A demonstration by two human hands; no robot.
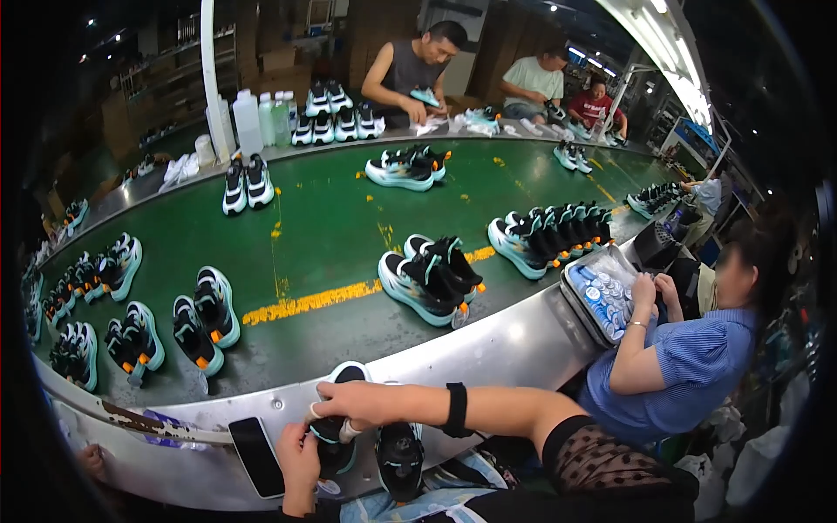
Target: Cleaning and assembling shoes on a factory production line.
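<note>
Right hand (353, 405), w/ pale fingertip covers, bends over a low black knit-look shoe w/ a pale aqua-white sole (336, 458), which sits at the near edge, left of middle. Thumb & finger straddle the upper, set narrow; can't tell if they actually grip. Left hand (301, 453) is at the shoe's left side, thumb & fingertip nearly together; can't tell what's b/w them.

Just right of it: a 2nd black shoe w/ a rounded toe (401, 462). Left: a flat, glossy black phone w/ rounded corners (256, 458), on the smooth brushed-metal ledge (488, 353). Right forearm has a black fabric band (456, 410) & a sheer black dotted sleeve (602, 462).

Beyond: smooth, scuffed green work surface (323, 209) w/ a flaky yellow stripe (318, 301). Pair of chunky-soled shoes (427, 279) in the middle, tight row of the same (549, 235) to the right, more pairs left. Far left, translucent plastic bottles (248, 122).

Near right, a co-worker in a blue short-sleeved top (680, 366) sits by a rectangular tray (571, 301) of round blue-white pieces.
</note>
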